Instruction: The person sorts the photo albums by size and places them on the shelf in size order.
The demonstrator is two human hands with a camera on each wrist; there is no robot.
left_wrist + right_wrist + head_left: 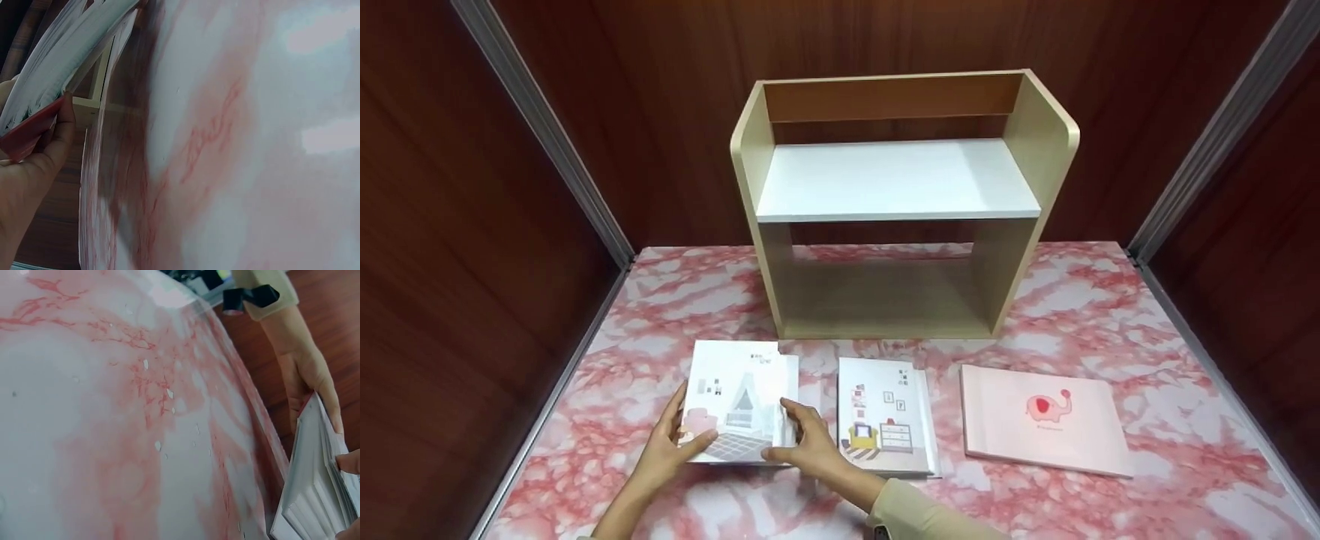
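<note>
A white book [735,397] with a drawn canopy and checked rug on its cover is held between both hands, over the front left of the table. My left hand [667,442] grips its left edge, thumb on the front cover. My right hand [814,446] grips the right edge near the lower corner, where a pale strip shows past the cover. The page block of the book [67,62] and a red lower corner appear in the left wrist view. From the right wrist, the pages of the book [315,489] look slightly fanned, and the left hand [306,377] shows beyond.
A second white book [877,412] with a yellow armchair drawing lies just right of the hands. Farther right is a pink elephant book [1046,420]. Behind them stands a two-level shelf [896,180] on the pink marbled table [1162,360], with dark wood panels [682,112] around.
</note>
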